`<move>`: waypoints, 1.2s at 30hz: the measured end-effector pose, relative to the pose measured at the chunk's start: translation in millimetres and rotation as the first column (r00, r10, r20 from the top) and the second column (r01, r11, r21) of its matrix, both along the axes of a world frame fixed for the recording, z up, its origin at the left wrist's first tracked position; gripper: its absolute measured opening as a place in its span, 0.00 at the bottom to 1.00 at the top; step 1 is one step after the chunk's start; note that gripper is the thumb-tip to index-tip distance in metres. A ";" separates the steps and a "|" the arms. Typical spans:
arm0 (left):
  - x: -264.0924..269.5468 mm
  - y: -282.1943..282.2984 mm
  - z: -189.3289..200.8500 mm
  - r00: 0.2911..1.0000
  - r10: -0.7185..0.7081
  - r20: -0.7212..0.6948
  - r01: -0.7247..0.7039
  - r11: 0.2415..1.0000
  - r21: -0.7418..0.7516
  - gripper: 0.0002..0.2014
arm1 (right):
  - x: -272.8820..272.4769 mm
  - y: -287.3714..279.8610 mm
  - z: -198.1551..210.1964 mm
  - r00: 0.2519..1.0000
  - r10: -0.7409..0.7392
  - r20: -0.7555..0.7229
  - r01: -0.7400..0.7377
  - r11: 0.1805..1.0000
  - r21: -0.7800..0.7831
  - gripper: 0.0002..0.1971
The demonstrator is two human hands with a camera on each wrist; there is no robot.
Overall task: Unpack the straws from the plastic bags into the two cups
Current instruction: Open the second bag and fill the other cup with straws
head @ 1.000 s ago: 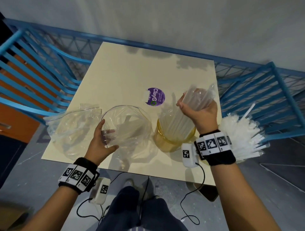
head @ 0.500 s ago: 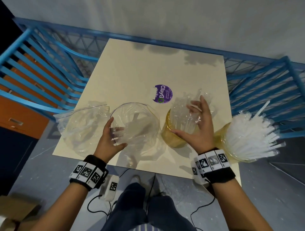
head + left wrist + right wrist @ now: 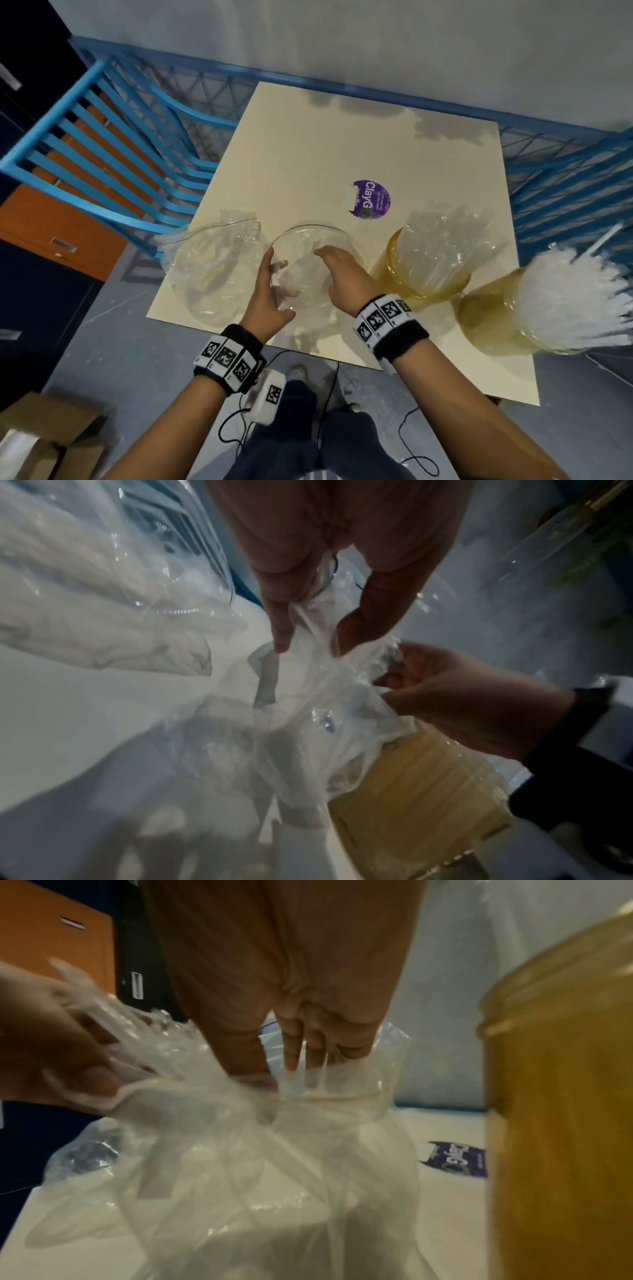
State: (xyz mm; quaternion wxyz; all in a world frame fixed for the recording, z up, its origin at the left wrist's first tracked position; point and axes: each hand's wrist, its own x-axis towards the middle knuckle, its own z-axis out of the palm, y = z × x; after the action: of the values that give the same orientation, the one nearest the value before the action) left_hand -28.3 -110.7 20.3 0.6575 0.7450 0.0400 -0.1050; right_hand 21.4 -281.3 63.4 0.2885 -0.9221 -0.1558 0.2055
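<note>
A clear plastic bag [image 3: 310,236] stands open near the table's front edge. My left hand [image 3: 269,291] pinches its near rim between thumb and fingers [image 3: 279,631]. My right hand [image 3: 339,270] reaches into the bag's mouth, its fingers [image 3: 294,1047] curled on the far rim, and the plastic is stretched between the hands. Right of the bag stands an amber cup [image 3: 394,263] full of clear straws [image 3: 442,240]. A second amber cup [image 3: 486,318] holds white straws [image 3: 575,298] at the table's right front. What lies inside the held bag is unclear.
A second crumpled clear bag [image 3: 212,267] lies at the table's left front corner. A purple sticker [image 3: 371,198] marks the cream tabletop [image 3: 325,144]. Blue railings [image 3: 102,144] flank both sides. A cardboard box [image 3: 44,442] sits on the floor at lower left.
My right hand let go of the clear straws in the nearer cup and moved left to the open bag. My left hand kept its hold on the bag's rim.
</note>
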 end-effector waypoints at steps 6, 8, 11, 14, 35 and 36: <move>15.4 -12.3 -8.9 0.992 0.085 -0.096 -0.092 0.993 -0.071 0.55 | 12.8 10.7 -35.6 0.999 0.046 -0.019 -0.047 0.999 -0.015 0.29; 21.7 -10.7 -7.2 0.989 0.102 -0.104 -0.111 0.991 -0.080 0.53 | 13.3 9.1 -39.0 0.996 -0.079 0.050 0.073 0.993 0.096 0.22; 26.1 -7.0 -2.5 0.994 0.076 -0.078 -0.080 0.996 -0.049 0.53 | 12.2 8.5 -25.7 0.949 -0.303 0.084 0.266 0.917 0.299 0.10; 29.6 -5.0 -1.5 0.996 0.074 -0.045 -0.073 0.997 0.008 0.53 | 8.9 9.1 -2.5 0.868 -0.489 0.083 0.382 0.765 0.519 0.06; 17.8 -133.8 44.6 0.938 -0.314 0.147 0.266 0.924 0.276 0.54 | -91.3 -156.6 113.0 0.438 -0.882 -0.172 0.586 0.135 0.799 0.12; 22.0 -145.1 41.1 0.950 -0.306 0.069 0.277 0.921 0.274 0.60 | -91.0 -163.0 112.7 0.424 -0.892 -0.153 0.584 0.140 0.800 0.13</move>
State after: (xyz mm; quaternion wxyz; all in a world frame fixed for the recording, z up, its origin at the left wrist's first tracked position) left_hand -6.3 -255.8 61.4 0.5318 0.8273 -0.0943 -0.1543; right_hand -69.6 -444.4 176.1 0.6731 -0.6704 0.2113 -0.2300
